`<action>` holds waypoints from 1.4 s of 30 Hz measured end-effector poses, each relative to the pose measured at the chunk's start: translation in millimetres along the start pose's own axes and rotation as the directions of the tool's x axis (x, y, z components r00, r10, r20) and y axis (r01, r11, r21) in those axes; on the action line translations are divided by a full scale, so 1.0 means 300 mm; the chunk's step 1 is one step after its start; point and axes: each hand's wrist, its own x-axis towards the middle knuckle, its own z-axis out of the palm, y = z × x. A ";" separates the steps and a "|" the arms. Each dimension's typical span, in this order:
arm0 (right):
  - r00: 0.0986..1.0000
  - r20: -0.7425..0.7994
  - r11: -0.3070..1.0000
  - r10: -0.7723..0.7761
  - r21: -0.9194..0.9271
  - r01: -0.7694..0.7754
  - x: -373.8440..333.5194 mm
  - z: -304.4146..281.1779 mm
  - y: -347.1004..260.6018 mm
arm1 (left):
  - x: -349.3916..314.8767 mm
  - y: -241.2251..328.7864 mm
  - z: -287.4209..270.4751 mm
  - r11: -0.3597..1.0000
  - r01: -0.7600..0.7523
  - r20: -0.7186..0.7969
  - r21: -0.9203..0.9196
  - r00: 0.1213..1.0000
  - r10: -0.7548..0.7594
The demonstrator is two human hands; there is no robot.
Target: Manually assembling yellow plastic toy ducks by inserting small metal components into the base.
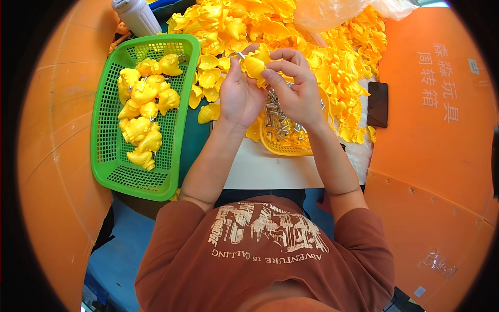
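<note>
Between my two hands is a yellow plastic toy figure (255,66), with a small metal pin (240,55) sticking out at its left. My left hand (240,96) is closed on the figure from the left, thumb up beside the pin. On the other side my right hand (297,86) grips it with thumb and fingers. Below my right hand stands a yellow basket (283,151) holding many short metal pins (280,125). Several similar yellow figures (143,93), some with pins showing, lie in a green basket (99,140) at the left.
A large heap of yellow plastic shells (332,67) covers the far side of the table. A dark phone-like slab (378,105) lies to its right. A pale bottle (138,18) stands behind the green basket. Orange panels (426,151) flank both sides; clear plastic film (332,13) rests on the heap.
</note>
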 end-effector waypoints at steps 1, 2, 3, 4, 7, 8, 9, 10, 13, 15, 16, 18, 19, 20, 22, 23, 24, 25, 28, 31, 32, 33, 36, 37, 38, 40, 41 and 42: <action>1.000 0.004 1.000 0.000 0.000 0.000 0.000 0.002 0.008 | 0.002 -0.001 0.000 1.000 -0.004 -0.009 0.007 1.000 0.004; 0.999 0.003 0.998 -0.037 -0.058 0.037 0.000 0.003 0.014 | 0.001 0.000 0.003 1.000 -0.008 -0.011 0.005 1.000 0.008; 0.997 0.004 0.991 -0.074 -0.115 0.074 0.001 0.005 0.018 | -0.001 0.001 0.005 1.000 0.008 -0.015 0.001 1.000 -0.008; 0.997 0.008 0.991 -0.074 -0.115 0.075 0.000 0.004 0.018 | -0.003 0.001 0.006 1.000 0.025 -0.020 -0.003 1.000 -0.025; 0.993 0.010 0.964 -0.122 -0.237 0.121 -0.006 0.006 0.012 | 0.000 -0.001 0.004 1.000 0.005 -0.025 -0.001 1.000 -0.005; 0.990 -0.002 0.959 -0.138 -0.251 0.134 -0.009 0.011 0.008 | -0.002 0.000 0.004 1.000 0.002 -0.026 -0.003 1.000 -0.002; 0.988 -0.014 0.953 -0.155 -0.266 0.146 -0.012 0.015 0.006 | -0.005 0.000 0.003 1.000 0.009 -0.010 -0.017 1.000 -0.009; 0.988 -0.012 0.953 -0.156 -0.266 0.148 -0.014 0.017 0.003 | -0.006 -0.001 0.003 0.999 0.017 0.007 -0.032 1.000 -0.016; 0.988 -0.017 0.954 -0.152 -0.264 0.142 -0.015 0.020 -0.009 | -0.004 -0.003 0.001 0.999 0.004 0.012 -0.034 1.000 -0.004; 0.984 0.019 0.931 -0.179 -0.321 0.176 -0.015 0.015 -0.016 | -0.006 -0.001 -0.002 0.999 0.009 0.021 -0.043 1.000 -0.008; 0.983 0.021 0.930 -0.180 -0.321 0.177 -0.014 0.014 -0.017 | -0.007 0.000 -0.004 0.999 0.016 0.030 -0.051 0.999 -0.015; 0.987 0.039 0.952 -0.154 -0.263 0.159 -0.013 0.010 -0.017 | -0.008 0.002 -0.010 0.998 0.024 0.037 -0.056 0.999 -0.022; 0.987 0.041 0.951 -0.155 -0.264 0.160 -0.013 0.007 -0.016 | -0.007 0.001 -0.011 0.998 0.034 0.043 -0.059 0.999 -0.032; 0.989 0.038 0.959 -0.144 -0.243 0.149 -0.014 0.004 -0.014 | -0.005 -0.001 -0.009 0.998 0.034 0.044 -0.061 0.999 -0.031; 0.990 0.037 0.966 -0.134 -0.220 0.138 -0.014 0.004 -0.013 | -0.004 -0.007 -0.008 0.999 0.016 0.032 -0.048 0.999 -0.015; 0.993 0.027 0.975 -0.114 -0.191 0.117 -0.013 0.005 -0.015 | -0.003 -0.007 -0.008 0.999 0.015 0.031 -0.048 0.999 -0.014; 0.996 0.017 0.982 -0.093 -0.162 0.095 -0.013 0.007 -0.017 | -0.003 -0.005 -0.008 0.998 0.019 0.036 -0.056 0.999 -0.017; 0.996 0.017 0.982 -0.092 -0.162 0.094 -0.011 0.005 -0.018 | -0.003 -0.004 -0.009 0.998 0.022 0.040 -0.064 0.999 -0.019; 0.995 0.059 0.982 -0.083 -0.162 0.092 0.000 -0.003 -0.008 | -0.006 0.004 -0.017 0.995 0.051 0.079 -0.088 0.996 -0.044; 0.998 0.042 0.999 -0.041 -0.027 0.043 -0.002 -0.002 0.011 | -0.005 0.002 0.001 0.999 0.041 0.021 -0.032 0.999 -0.040; 0.997 0.041 0.996 -0.061 -0.061 0.063 -0.005 -0.002 0.011 | -0.005 0.000 -0.001 0.999 0.041 0.020 -0.034 0.999 -0.040; 0.996 0.040 0.992 -0.081 -0.095 0.084 -0.007 -0.001 0.010 | -0.005 -0.001 -0.004 0.999 0.035 0.024 -0.032 0.999 -0.034; 0.992 0.078 0.975 -0.097 -0.193 0.111 -0.013 -0.002 0.007 | -0.005 0.000 -0.007 0.999 0.026 0.026 -0.033 0.999 -0.025; 0.992 0.079 0.975 -0.098 -0.194 0.112 -0.014 -0.004 0.005 | -0.004 0.000 -0.008 0.999 0.024 0.023 -0.035 0.999 -0.023; 0.985 0.093 0.961 -0.144 -0.226 0.161 -0.015 -0.005 0.000 | -0.005 0.002 -0.011 0.999 0.023 0.025 -0.035 0.999 -0.022; 0.975 0.111 0.944 -0.191 -0.254 0.213 -0.013 -0.007 -0.008 | -0.010 0.011 -0.017 0.988 0.082 0.078 -0.128 0.994 -0.072; 0.971 0.125 0.938 -0.205 -0.259 0.231 -0.012 -0.008 -0.012 | -0.011 0.014 -0.016 0.989 0.080 0.079 -0.127 0.994 -0.070; 0.966 0.137 0.932 -0.218 -0.265 0.248 -0.012 -0.009 -0.014 | -0.011 0.015 -0.015 0.985 0.098 0.081 -0.140 0.993 -0.087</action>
